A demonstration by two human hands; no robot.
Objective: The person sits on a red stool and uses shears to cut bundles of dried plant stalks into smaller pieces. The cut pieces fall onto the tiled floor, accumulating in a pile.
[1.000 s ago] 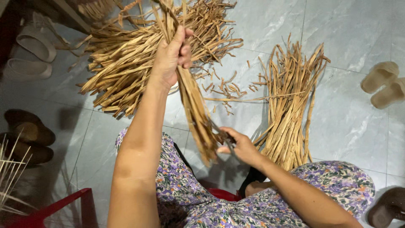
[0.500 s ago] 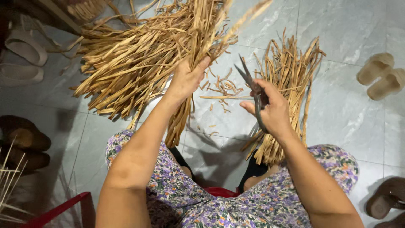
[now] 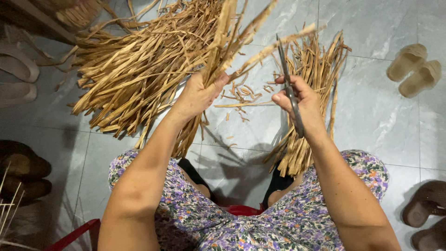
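The floor is grey, marble-look tile with thin grout lines, seen from above past the person's knees in a flowered dress. A big heap of dry tan strips fans out over the tiles at upper left. A smaller sheaf lies at right, its long axis running from near the right knee up and away. Short snippets are scattered on the tile between the two. Pale sandals sit at the right edge, white ones at the left edge, dark shoes at lower left and brown ones at lower right. A red stool edge shows at the bottom left.

The left hand is closed in a fist around a bundle of strips, held above the floor between the heap and the sheaf. The bundle's long axis is steep: the lower ends hang down toward the left knee, and the upper ends splay up and to the right, toward the scissors.

The right hand is curled around the handles of grey scissors, whose blades point up and slightly left, their tips near the bundle's splayed ends. Whether the blades touch a strip cannot be told.
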